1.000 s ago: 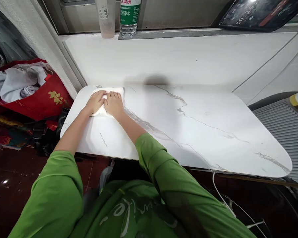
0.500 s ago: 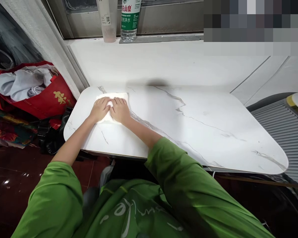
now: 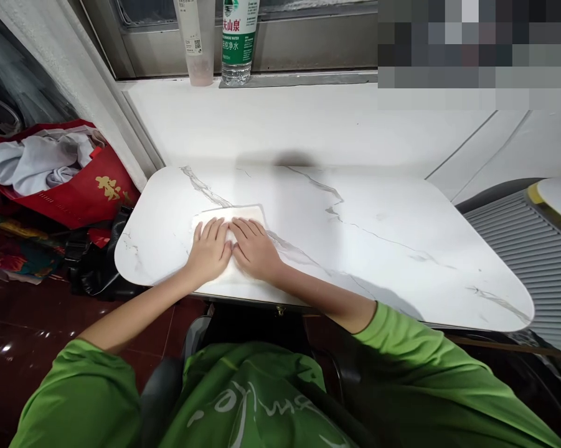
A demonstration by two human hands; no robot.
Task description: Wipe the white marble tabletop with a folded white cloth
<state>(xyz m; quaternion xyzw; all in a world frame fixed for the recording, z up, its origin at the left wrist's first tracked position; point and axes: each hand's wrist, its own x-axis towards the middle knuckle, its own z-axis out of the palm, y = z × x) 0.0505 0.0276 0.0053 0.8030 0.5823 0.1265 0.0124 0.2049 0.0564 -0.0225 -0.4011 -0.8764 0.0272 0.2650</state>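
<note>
A folded white cloth (image 3: pixel 228 214) lies flat on the white marble-patterned table (image 3: pixel 355 249), near its front left edge. My left hand (image 3: pixel 210 249) presses flat on the cloth's left half, fingers stretched forward. My right hand (image 3: pixel 254 247) lies flat beside it on the right half, fingers also stretched out. The two hands touch side by side. Most of the cloth is hidden under them.
A clear cup (image 3: pixel 195 43) and a green-labelled water bottle (image 3: pixel 238 40) stand on the window ledge (image 3: pixel 308 118) behind the table. A red bag (image 3: pixel 75 186) with grey clothing sits on the floor at left. A ribbed grey appliance (image 3: pixel 532 261) stands at right.
Both hands have slid the cloth from the table's far left corner toward me and a little right, to near the front edge. The fingers are now more stretched out.
</note>
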